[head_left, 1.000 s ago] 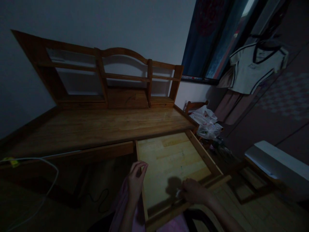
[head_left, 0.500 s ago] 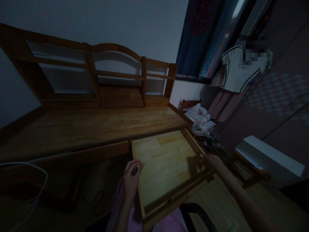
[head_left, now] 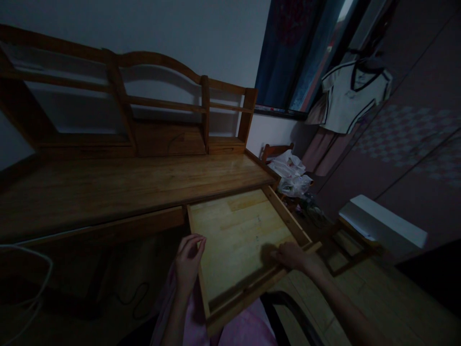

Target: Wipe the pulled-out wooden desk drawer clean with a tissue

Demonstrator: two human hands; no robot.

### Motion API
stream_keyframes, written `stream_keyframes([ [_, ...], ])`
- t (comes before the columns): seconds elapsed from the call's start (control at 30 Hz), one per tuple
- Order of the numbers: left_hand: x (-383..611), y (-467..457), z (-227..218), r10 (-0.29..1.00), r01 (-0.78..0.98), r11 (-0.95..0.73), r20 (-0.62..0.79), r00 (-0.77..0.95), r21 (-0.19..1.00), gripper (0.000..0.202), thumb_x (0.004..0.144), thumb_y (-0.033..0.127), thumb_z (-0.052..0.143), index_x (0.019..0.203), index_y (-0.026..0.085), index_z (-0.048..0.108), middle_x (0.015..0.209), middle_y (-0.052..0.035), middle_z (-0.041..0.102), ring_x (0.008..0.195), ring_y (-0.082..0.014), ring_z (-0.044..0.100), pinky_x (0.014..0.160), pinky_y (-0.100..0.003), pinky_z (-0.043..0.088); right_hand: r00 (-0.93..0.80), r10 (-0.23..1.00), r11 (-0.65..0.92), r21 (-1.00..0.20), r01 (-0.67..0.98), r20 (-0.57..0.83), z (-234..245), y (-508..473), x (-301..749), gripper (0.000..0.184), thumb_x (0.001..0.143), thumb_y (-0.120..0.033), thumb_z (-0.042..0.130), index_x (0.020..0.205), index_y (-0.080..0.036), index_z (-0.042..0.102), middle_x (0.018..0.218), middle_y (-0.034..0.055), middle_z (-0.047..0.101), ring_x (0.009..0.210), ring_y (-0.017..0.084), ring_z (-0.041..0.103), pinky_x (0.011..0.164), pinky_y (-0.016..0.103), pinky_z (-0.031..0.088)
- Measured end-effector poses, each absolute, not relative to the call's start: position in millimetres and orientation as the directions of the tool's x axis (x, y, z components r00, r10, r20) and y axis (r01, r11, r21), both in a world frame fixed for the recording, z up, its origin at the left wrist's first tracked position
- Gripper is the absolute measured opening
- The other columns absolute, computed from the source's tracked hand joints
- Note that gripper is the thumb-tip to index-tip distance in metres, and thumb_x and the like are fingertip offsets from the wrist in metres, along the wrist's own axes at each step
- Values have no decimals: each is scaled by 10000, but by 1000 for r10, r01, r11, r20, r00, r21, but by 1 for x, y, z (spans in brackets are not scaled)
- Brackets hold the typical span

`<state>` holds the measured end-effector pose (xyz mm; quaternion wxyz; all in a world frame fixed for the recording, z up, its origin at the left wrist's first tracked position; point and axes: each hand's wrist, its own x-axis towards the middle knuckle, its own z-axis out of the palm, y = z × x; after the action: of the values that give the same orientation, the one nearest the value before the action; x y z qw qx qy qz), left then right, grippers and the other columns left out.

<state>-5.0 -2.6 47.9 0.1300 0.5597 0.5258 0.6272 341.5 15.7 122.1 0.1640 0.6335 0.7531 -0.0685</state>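
A wooden desk (head_left: 126, 185) has a pale drawer (head_left: 237, 230) pulled out towards me. My left hand (head_left: 188, 259) hangs at the drawer's left wall with its fingers loosely curled and apart, and nothing shows in them. My right hand (head_left: 292, 254) lies inside the drawer at its front right corner. Its fingers are pressed together and down on the drawer bottom. What they hold is hidden in the dark.
A wooden hutch (head_left: 118, 110) with bare shelves stands at the back of the desk. Plastic bags (head_left: 291, 175) lie on a chair to the right of it, with a white box (head_left: 383, 223) on a low stand nearer. A white shirt (head_left: 351, 98) hangs by the window. A cable (head_left: 34, 266) loops at the left.
My right hand went from the drawer's front to its right wall, then back towards the front right corner. A small white wad showed at its fingertips earlier. The view has shifted left.
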Motion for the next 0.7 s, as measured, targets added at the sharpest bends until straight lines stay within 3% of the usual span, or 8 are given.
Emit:
stream_keyframes([
  [0.1, -8, -6, 50, 761, 392, -388, 530, -374, 834, 152, 844, 360, 684, 837, 216, 728, 954, -44, 654, 918, -191, 643, 849, -326, 526, -276, 878, 305, 14, 952, -391, 122, -4, 301, 561, 974, -516, 352, 1031, -137, 761, 1018, 184, 746, 981, 287, 706, 789, 317, 483],
  [0.2, -30, -10, 45, 744, 331, -274, 417, -522, 903, 227, 787, 424, 722, 823, 199, 729, 932, -46, 684, 906, -212, 659, 872, -359, 540, -452, 808, 442, -119, 889, -377, 118, -24, 268, 472, 952, -449, 399, 1017, -165, 770, 985, 140, 759, 970, 272, 706, 782, 305, 474],
  [0.3, -72, -9, 33, 671, 317, -95, 296, -679, 944, 360, 810, 488, 662, 983, 181, 734, 971, -65, 731, 925, -248, 676, 885, -420, 547, -497, 801, 470, -164, 867, -334, 116, -34, 254, 381, 904, -350, 446, 967, -185, 784, 942, 118, 765, 945, 268, 708, 778, 309, 469],
  [0.37, -101, -7, 24, 693, 389, -77, 330, -641, 918, 436, 848, 521, 579, 1074, 175, 717, 1034, -92, 738, 965, -262, 675, 888, -439, 550, -475, 812, 431, -200, 880, -338, 117, -35, 254, 360, 887, -325, 454, 938, -202, 789, 914, 101, 767, 907, 249, 713, 754, 293, 465],
  [0.43, -124, -8, 15, 793, 479, -98, 359, -492, 873, 405, 816, 524, 603, 1019, 203, 745, 1081, -92, 741, 1028, -264, 666, 974, -443, 511, -447, 830, 393, -218, 893, -333, 118, -35, 259, 362, 889, -313, 446, 914, -192, 787, 913, 102, 765, 885, 237, 711, 742, 286, 461],
  [0.53, -140, -23, 6, 936, 705, -324, 323, 141, 631, 318, 833, 461, 589, 1019, 269, 760, 1228, -69, 707, 1192, -256, 606, 1115, -456, 392, -446, 847, 385, -244, 890, -289, 118, -36, 267, 363, 914, -320, 433, 943, -191, 771, 952, 91, 759, 915, 227, 696, 769, 284, 451],
  [0.6, -141, -44, 5, 870, 740, -491, 209, 447, 460, 291, 876, 352, 571, 1117, 322, 730, 1272, -34, 690, 1287, -251, 546, 1180, -500, 280, -456, 847, 386, -274, 881, -274, 116, -38, 271, 364, 936, -350, 427, 973, -210, 761, 958, 75, 758, 931, 218, 689, 777, 277, 442],
  [0.7, -133, -83, 11, 739, 674, -665, 152, 657, 321, 413, 898, 247, 560, 1285, 374, 629, 1310, -4, 668, 1314, -237, 529, 1212, -512, 223, -456, 843, 381, -281, 881, -286, 113, -39, 273, 391, 951, -383, 417, 947, -191, 757, 929, 94, 754, 906, 227, 692, 749, 283, 435],
])
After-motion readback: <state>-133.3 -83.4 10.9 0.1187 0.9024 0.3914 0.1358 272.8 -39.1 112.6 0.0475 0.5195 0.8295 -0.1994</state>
